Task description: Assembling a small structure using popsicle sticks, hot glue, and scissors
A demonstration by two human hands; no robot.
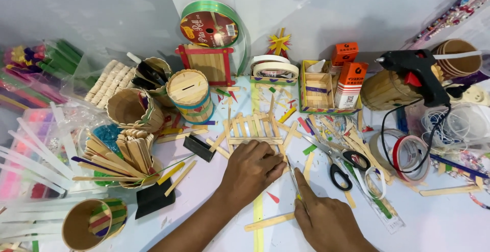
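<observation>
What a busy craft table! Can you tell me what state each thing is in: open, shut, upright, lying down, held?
Left hand: pressing flat on the stick frame.
Right hand: gripping a thin blade.
Thin blade: held, tip down by the frame.
Stick frame: lying flat, unfinished.
Scissors: lying shut.
Glue gun: propped up, corded.
Ribbon roll: standing on edge.
Slotted round box: upright.

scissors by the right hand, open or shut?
Open. The scissors lie flat on the table, blades spread apart toward upper left, black handles splayed.
</observation>
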